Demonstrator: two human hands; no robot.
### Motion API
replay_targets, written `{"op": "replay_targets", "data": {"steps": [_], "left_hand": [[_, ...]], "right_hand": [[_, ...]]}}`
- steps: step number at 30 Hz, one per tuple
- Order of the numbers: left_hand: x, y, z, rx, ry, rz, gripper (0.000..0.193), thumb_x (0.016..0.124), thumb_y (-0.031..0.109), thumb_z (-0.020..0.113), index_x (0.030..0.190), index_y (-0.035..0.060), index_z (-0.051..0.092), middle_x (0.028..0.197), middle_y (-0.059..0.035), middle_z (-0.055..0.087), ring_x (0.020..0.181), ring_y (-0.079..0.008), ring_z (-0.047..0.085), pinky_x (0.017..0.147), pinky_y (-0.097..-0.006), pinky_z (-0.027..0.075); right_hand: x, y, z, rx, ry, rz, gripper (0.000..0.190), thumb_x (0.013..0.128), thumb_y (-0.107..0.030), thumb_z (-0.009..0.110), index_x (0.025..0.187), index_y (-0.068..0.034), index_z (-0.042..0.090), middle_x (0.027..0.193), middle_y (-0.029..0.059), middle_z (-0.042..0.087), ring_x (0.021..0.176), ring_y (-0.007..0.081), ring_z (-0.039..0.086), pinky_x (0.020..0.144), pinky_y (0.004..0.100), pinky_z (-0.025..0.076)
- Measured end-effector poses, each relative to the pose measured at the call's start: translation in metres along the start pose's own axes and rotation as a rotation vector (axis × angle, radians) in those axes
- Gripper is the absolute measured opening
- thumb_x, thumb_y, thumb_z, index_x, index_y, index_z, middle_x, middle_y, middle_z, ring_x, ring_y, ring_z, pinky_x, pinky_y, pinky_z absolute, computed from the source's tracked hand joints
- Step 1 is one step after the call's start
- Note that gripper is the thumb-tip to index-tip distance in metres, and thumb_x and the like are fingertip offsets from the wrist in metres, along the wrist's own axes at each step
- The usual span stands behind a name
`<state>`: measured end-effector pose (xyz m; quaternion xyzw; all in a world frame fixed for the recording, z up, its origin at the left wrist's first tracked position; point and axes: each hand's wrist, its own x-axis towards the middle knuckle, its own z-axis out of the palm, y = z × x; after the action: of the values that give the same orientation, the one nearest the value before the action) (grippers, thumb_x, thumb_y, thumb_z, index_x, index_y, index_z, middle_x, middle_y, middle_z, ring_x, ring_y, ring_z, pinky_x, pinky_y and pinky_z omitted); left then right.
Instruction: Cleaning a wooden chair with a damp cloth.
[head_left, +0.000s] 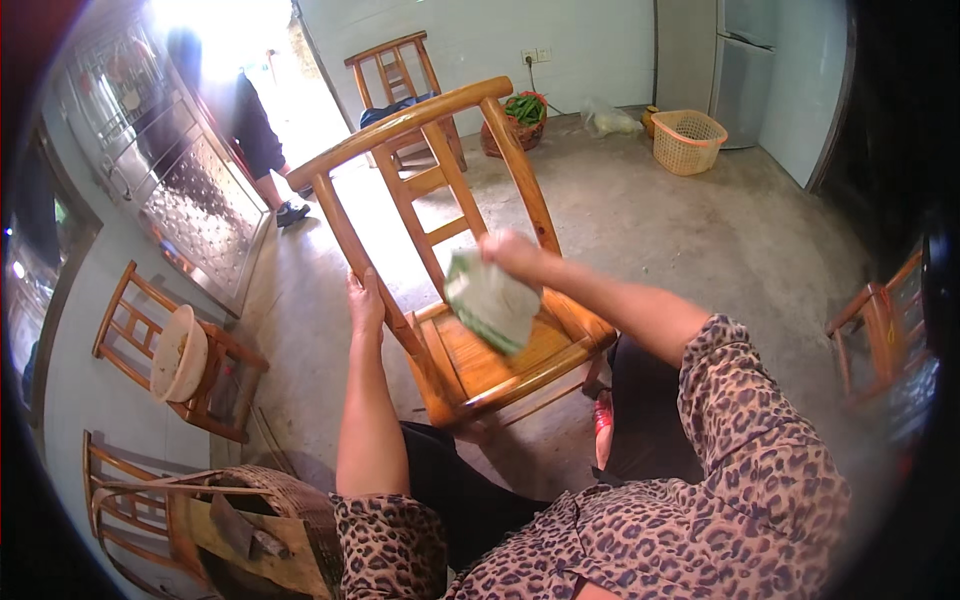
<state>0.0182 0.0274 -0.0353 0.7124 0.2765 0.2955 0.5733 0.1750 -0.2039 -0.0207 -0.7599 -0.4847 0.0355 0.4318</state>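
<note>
A varnished wooden chair stands in front of me, its backrest away from me and its seat towards my knees. My left hand grips the left upright post of the backrest. In my right hand is a white and green cloth, blurred by motion, which hangs over the seat beside the back slats. Whether the cloth touches the wood I cannot tell. My right fingers are partly blurred.
Behind stands another wooden chair. At left, a chair bears a pale basin; a wicker basket and a cleaver sit lower. A person stands by the door. A plastic basket is at back right.
</note>
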Motion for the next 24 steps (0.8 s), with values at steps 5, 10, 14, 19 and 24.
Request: {"op": "replay_targets", "data": {"steps": [5, 10, 14, 19, 24], "left_hand": [[0.013, -0.025, -0.004, 0.088, 0.149, 0.061, 0.052, 0.097, 0.03, 0.045, 0.139, 0.0027, 0.033, 0.13, -0.0139, 0.051, 0.118, -0.0241, 0.049, 0.097, -0.0345, 0.039], [0.009, -0.006, 0.014, 0.065, 0.048, 0.034, 0.056, 0.098, 0.031, 0.044, 0.142, 0.0003, 0.026, 0.137, -0.0162, 0.045, 0.124, -0.0259, 0.045, 0.102, -0.0348, 0.035], [0.015, -0.023, 0.002, 0.045, 0.074, 0.115, 0.051, 0.099, 0.029, 0.042, 0.14, 0.0017, 0.031, 0.131, -0.0152, 0.05, 0.118, -0.0262, 0.049, 0.098, -0.0355, 0.038], [0.012, -0.016, 0.003, 0.068, 0.094, 0.039, 0.049, 0.099, 0.028, 0.042, 0.139, 0.0019, 0.031, 0.13, -0.0157, 0.05, 0.117, -0.026, 0.05, 0.098, -0.0358, 0.038], [0.007, -0.011, 0.0, 0.115, 0.099, 0.055, 0.052, 0.097, 0.031, 0.044, 0.139, 0.0033, 0.031, 0.129, -0.0174, 0.05, 0.118, -0.0284, 0.05, 0.097, -0.0374, 0.039]], "right_hand": [[0.071, -0.091, -0.066, 0.11, 0.705, -0.153, 0.025, 0.081, -0.015, 0.049, 0.096, -0.001, 0.063, 0.09, 0.0197, 0.063, 0.082, 0.0325, 0.059, 0.075, 0.0376, 0.046], [0.143, -0.042, -0.069, -0.262, 0.664, -0.13, 0.04, 0.081, -0.015, 0.054, 0.12, -0.012, 0.059, 0.117, 0.0219, 0.058, 0.111, 0.0378, 0.052, 0.097, 0.043, 0.039], [0.125, -0.016, 0.004, -0.752, 0.741, -0.164, 0.058, 0.079, -0.019, 0.056, 0.135, -0.015, 0.041, 0.108, 0.0263, 0.058, 0.103, 0.0428, 0.052, 0.098, 0.0484, 0.036], [0.094, 0.035, -0.003, -0.297, 0.301, 0.187, 0.059, 0.081, -0.027, 0.054, 0.135, -0.011, 0.037, 0.108, 0.03, 0.056, 0.103, 0.0438, 0.053, 0.091, 0.0516, 0.041], [-0.002, 0.077, 0.048, -0.778, -0.229, 0.355, 0.069, 0.078, -0.022, 0.063, 0.136, -0.001, 0.032, 0.133, 0.0284, 0.04, 0.127, 0.0415, 0.036, 0.098, 0.0498, 0.036]]}}
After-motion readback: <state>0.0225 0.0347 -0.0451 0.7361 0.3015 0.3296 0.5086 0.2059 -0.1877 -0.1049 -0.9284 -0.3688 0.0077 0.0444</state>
